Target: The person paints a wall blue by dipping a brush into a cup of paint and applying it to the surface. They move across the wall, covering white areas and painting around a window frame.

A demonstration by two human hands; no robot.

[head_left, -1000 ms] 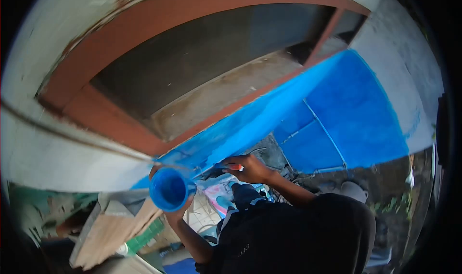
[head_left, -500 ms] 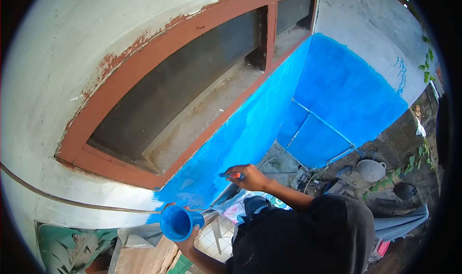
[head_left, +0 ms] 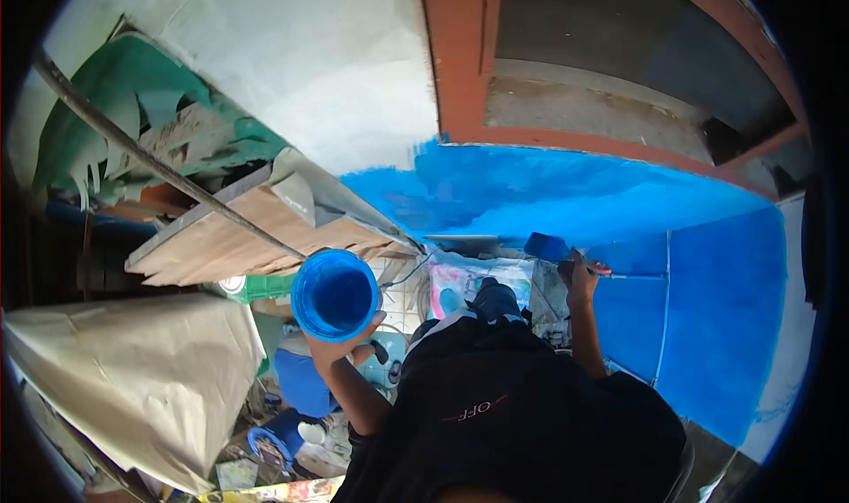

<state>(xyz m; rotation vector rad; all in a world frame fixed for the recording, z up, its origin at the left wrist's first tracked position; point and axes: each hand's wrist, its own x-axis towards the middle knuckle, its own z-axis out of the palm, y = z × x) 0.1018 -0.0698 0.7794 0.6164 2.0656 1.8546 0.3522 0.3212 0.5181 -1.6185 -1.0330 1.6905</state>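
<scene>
My left hand [head_left: 334, 348] is wrapped round a blue paint container [head_left: 305, 295], which is coated in blue and shows its open mouth. In my right hand [head_left: 581, 282] is a paintbrush [head_left: 546, 247]. Its wide head is covered in blue and points left, while its reddish handle end sticks out on the other side of the fist. The brush head is close to the lower edge of the blue-painted wall [head_left: 531, 185] in this view. Left of that blue area the wall remains white, with a ragged paint edge between.
A reddish-brown window frame [head_left: 462, 61] borders the paint. Boards [head_left: 221, 229] lean at left beneath a long thin pole [head_left: 150, 145]. A beige sheet [head_left: 133, 379] covers things at lower left, near a blue bucket [head_left: 276, 445]. Thin pipes [head_left: 665, 326] run along the right wall.
My view has turned left and down, bringing the boards and beige sheet in. The brush has swung away from the wall under the window, its blue head now showing. Both hands keep their holds.
</scene>
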